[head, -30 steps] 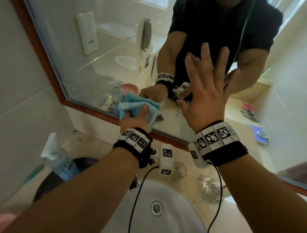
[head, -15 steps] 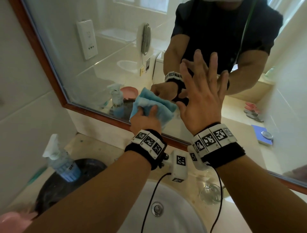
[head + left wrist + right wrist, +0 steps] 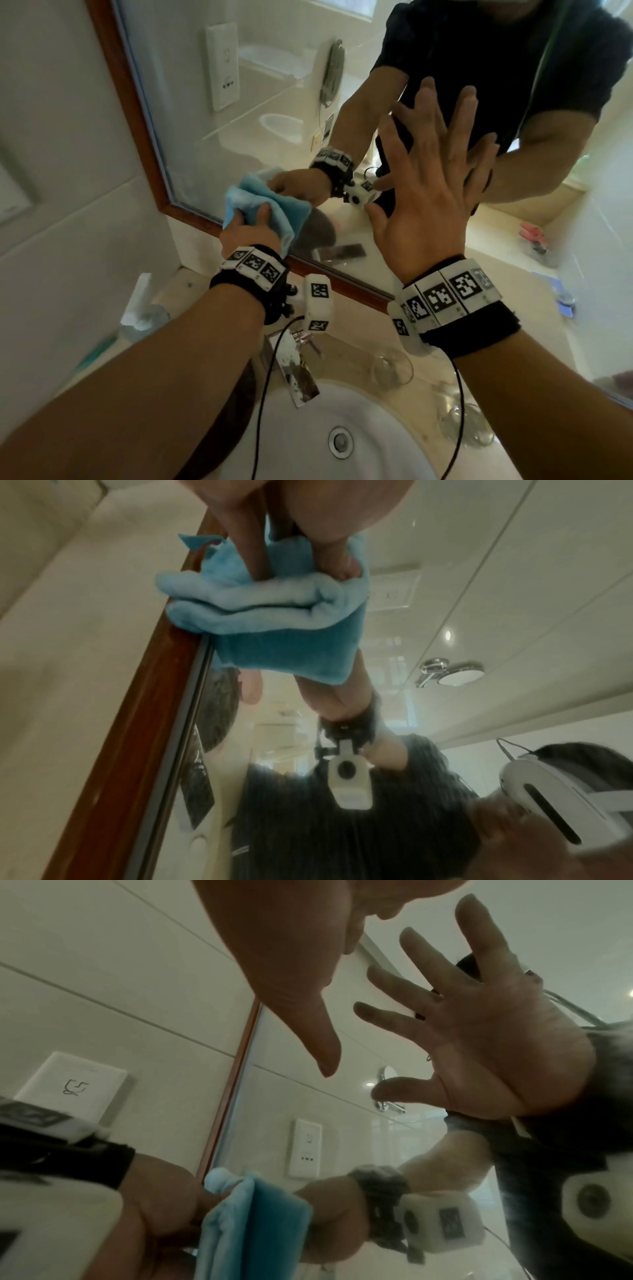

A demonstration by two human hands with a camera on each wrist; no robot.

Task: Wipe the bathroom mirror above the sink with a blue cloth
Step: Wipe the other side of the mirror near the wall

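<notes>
Left hand [image 3: 250,233] grips a bunched blue cloth [image 3: 260,205], fingers curled round it, pressing it against the mirror [image 3: 239,113] glass at the lower left corner, just inside the brown wooden frame [image 3: 137,113]. Right hand [image 3: 431,192] flat, fingers straight and spread, laid against the glass to the right of the cloth, holding nothing. Below: white sink basin [image 3: 308,428] with drain, chrome faucet [image 3: 294,366], clear glass [image 3: 392,368] on the counter, spray bottle [image 3: 140,311] at left. Socket plate reflected in the mirror.
</notes>
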